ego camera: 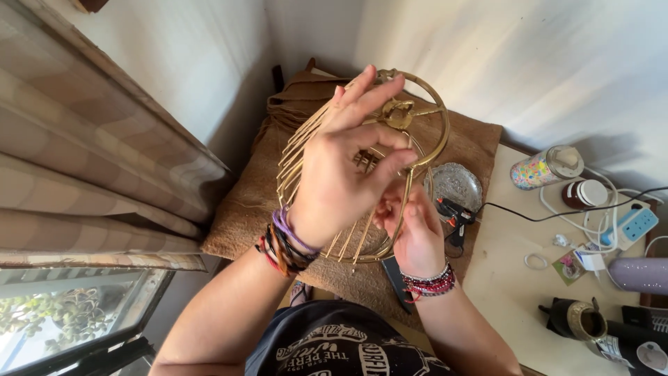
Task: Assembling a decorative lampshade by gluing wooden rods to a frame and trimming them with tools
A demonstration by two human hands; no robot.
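Observation:
I hold up a golden metal ring frame (437,115) with thin gold rods fanning across it and a knot-shaped ornament (398,113) near its top. My left hand (341,170) is raised in front of the frame, fingers spread, thumb and fingertips pinching at a rod near the ring's middle. My right hand (416,233) grips the lower edge of the ring from below. Both wrists carry stacks of beaded and cord bracelets. The rods behind my left palm are hidden.
A brown cloth (240,223) covers the surface below. A glass dish (456,184), a glue gun (456,214) with black cable, a sprinkle-patterned jar (546,167), a blue power strip (633,226) and dark bottles (581,320) lie at right. Curtain and window stand left.

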